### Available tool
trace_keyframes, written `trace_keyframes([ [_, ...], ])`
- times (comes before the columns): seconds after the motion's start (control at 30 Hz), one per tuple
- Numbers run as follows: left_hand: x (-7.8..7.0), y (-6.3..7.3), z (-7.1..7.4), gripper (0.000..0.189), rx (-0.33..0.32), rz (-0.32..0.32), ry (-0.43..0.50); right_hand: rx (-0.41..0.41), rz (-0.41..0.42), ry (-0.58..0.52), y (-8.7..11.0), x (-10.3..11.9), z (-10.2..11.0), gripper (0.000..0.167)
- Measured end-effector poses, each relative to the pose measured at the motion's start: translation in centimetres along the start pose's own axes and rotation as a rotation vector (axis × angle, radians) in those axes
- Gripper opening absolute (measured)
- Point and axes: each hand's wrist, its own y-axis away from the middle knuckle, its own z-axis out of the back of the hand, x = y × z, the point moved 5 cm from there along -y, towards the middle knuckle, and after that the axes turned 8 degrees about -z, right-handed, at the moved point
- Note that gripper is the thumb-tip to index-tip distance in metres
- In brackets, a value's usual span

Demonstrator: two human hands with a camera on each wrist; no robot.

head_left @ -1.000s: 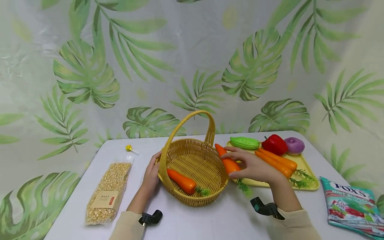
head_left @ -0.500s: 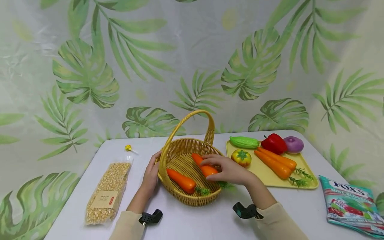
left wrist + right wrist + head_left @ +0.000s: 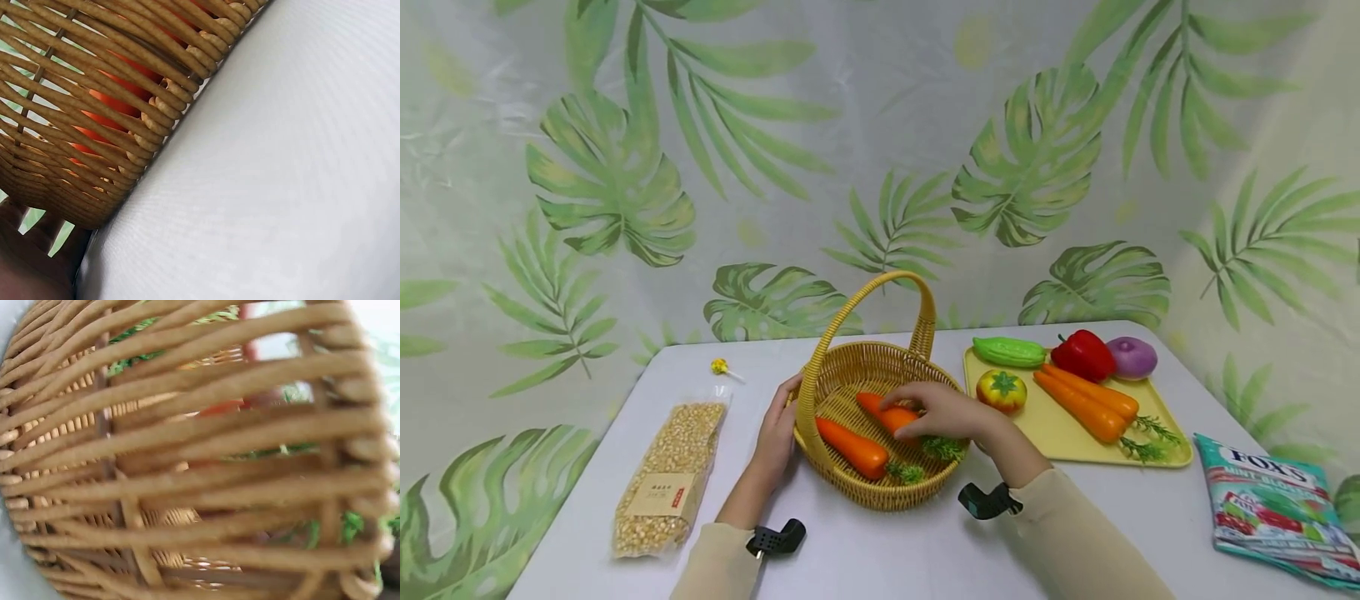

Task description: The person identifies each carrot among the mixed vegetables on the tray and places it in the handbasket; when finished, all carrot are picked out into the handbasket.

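A yellow wicker basket [image 3: 880, 498] with a tall arched handle stands mid-table. My left hand [image 3: 775, 433] holds its left side near the foot of the handle; in the left wrist view, the fingers [image 3: 44, 231] lie against the woven wall. One orange carrot [image 3: 853, 450] with green leaves lies in the basket's front left. Beside it, inside the basket, is a second carrot [image 3: 874, 405], which my right hand [image 3: 943, 411] pinches from above between thumb and fingers. In the right wrist view, the basket's weave [image 3: 206, 437] hides most of this hand.
A yellow tray [image 3: 1037, 442] at right bears a green bumpy vegetable [image 3: 1009, 352], a tomato-like fruit [image 3: 1002, 392], a red bell pepper [image 3: 1084, 356], a purple onion [image 3: 1131, 358] and two carrots [image 3: 1082, 408]. Bagged corn kernels [image 3: 673, 467], a lollipop [image 3: 720, 367] and a candy bag [image 3: 1273, 508] lie around.
My right hand has carried the carrot leftward from beside the tray down into the basket, uncovering the tomato-like fruit. My left hand has stayed on the basket.
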Motion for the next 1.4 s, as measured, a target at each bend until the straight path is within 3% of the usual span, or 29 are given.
trace_keyframes([
  [0.37,0.3,-0.2,0.1,0.040,0.000,-0.020,0.001,-0.031,-0.032,0.126,-1.0,0.1,-1.0,0.049],
  [1.03,0.0,-0.3,0.1,0.041,-0.004,-0.025,0.006,-0.040,-0.006,0.192,-0.9,0.5,-2.1,0.061],
  [1.17,0.0,-0.3,0.1,0.041,-0.013,-0.019,0.003,-0.122,-0.007,0.245,-0.6,0.7,-1.9,0.050],
  [1.4,0.0,-0.2,0.0,0.041,-0.011,-0.014,0.001,-0.413,0.016,0.330,0.5,1.3,-1.0,0.022],
])
